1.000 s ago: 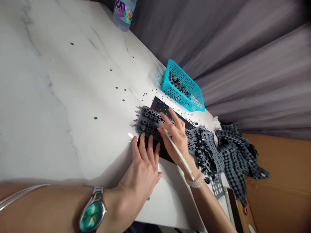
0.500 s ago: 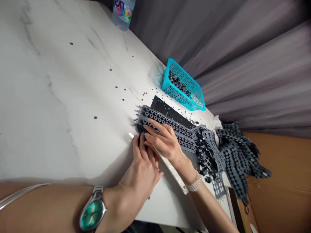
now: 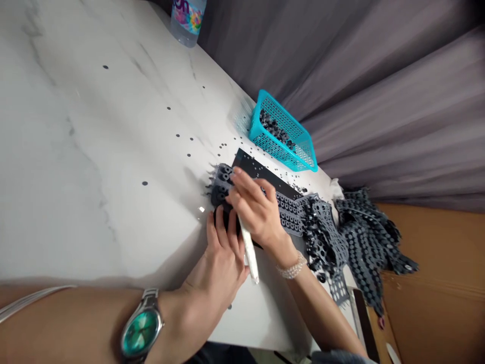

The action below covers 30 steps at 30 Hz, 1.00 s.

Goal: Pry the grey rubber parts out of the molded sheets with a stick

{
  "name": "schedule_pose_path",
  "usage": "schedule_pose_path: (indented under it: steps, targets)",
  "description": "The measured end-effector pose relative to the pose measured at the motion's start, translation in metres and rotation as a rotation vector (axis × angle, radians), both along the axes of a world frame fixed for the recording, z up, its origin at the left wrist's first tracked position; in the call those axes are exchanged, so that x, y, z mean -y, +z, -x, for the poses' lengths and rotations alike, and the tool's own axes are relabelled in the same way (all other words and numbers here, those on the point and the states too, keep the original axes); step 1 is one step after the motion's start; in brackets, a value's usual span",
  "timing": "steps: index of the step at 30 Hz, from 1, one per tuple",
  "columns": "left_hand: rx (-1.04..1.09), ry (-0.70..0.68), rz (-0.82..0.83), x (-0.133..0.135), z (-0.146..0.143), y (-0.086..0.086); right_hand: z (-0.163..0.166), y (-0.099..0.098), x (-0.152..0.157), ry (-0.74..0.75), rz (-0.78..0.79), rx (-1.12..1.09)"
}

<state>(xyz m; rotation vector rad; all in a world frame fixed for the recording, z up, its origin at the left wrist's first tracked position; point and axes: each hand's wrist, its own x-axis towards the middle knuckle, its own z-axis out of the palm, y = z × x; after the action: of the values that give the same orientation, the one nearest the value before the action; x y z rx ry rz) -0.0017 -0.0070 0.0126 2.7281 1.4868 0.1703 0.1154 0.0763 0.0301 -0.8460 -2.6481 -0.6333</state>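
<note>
A grey molded sheet with rows of small rings lies over a dark flat board. My left hand, wearing a watch, presses its fingers on the sheet's near edge, its thumb held apart. Close beside it, my right hand is closed around a slim white stick, whose rear end points down toward me. The stick's working tip is hidden beneath my fingers. My right index finger reaches over the sheet's left end, where thin tabs stick out.
A turquoise basket holds small black pieces. Small dark discs are scattered over the white marbled table. More perforated sheets are heaped at the right, near a cardboard surface. A bottle stands at the back.
My right hand has lifted slightly and turned, and the white stick's rear end has swung left and now stands steeper. My left hand stays in nearly the same place.
</note>
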Motion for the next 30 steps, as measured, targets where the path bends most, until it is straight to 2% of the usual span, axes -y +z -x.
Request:
schedule_pose_path:
  steps: [3, 5, 8, 12, 14, 17, 20, 22, 25, 30]
  targets:
    - [0.027, 0.005, 0.015, -0.001, 0.001, -0.004, -0.006, 0.000, -0.011, -0.176, -0.031, -0.176]
    - [0.061, -0.008, 0.023, -0.002, 0.001, -0.008, -0.023, 0.001, -0.014, -0.314, -0.029, -0.281]
    - [0.084, -0.019, 0.004, -0.003, 0.002, -0.013, -0.067, 0.006, -0.009, -0.629, -0.006, -0.403]
    - [0.009, -0.057, -0.075, -0.001, 0.002, -0.016, -0.133, 0.014, 0.009, -1.074, 0.015, -0.498]
    - [-0.022, -0.095, -0.143, -0.003, 0.004, -0.014, -0.153, 0.017, 0.020, -1.170, -0.007, -0.509]
    - [0.015, -0.190, -0.249, -0.014, 0.008, -0.007, -0.164, 0.016, 0.032, -1.222, -0.062, -0.514]
    - [0.086, -0.241, -0.289, -0.040, 0.012, 0.000, -0.163, 0.016, 0.042, -1.194, -0.082, -0.565]
    - [0.121, -0.207, -0.296, -0.060, 0.013, 0.001, -0.164, 0.017, 0.050, -1.151, -0.070, -0.652]
    - [0.140, -0.130, -0.290, -0.087, 0.015, -0.007, -0.166, 0.017, 0.066, -1.068, 0.004, -0.846]
    - [0.144, -0.007, -0.156, -0.115, 0.022, -0.025, -0.169, 0.011, 0.091, -0.921, 0.137, -1.193]
